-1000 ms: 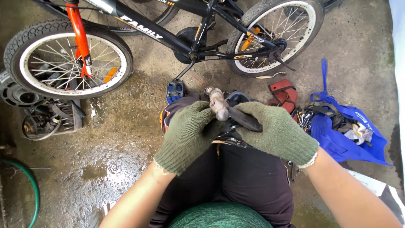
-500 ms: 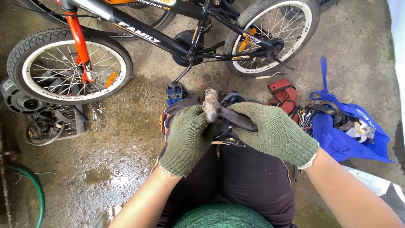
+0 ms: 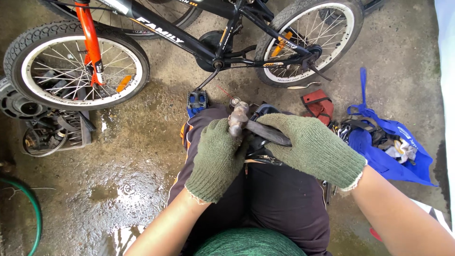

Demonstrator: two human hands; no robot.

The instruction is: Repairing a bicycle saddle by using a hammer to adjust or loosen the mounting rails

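Note:
Both my hands wear green knitted gloves and meet over my lap. My left hand [image 3: 215, 159] grips a dirty metal part [image 3: 238, 117] with a rounded grey end that sticks up between the hands. My right hand [image 3: 313, 149] lies over a dark flat bar [image 3: 268, 133] joined to that part and presses down on it. A small black bicycle [image 3: 204, 35] with an orange fork [image 3: 90, 42] lies on the wet concrete just beyond my knees, its blue pedal [image 3: 196, 100] close to my left hand.
A blue bag [image 3: 398, 156] with tools and rags lies at the right, a red pouch [image 3: 317, 103] beside it. A black crate of parts [image 3: 52, 132] sits at the left under the front wheel [image 3: 78, 66]. A green hose [image 3: 31, 208] curves at the lower left.
My hands have stayed together on the part, shifting only slightly. The view has tipped a little, so the bicycle sits higher in the frame.

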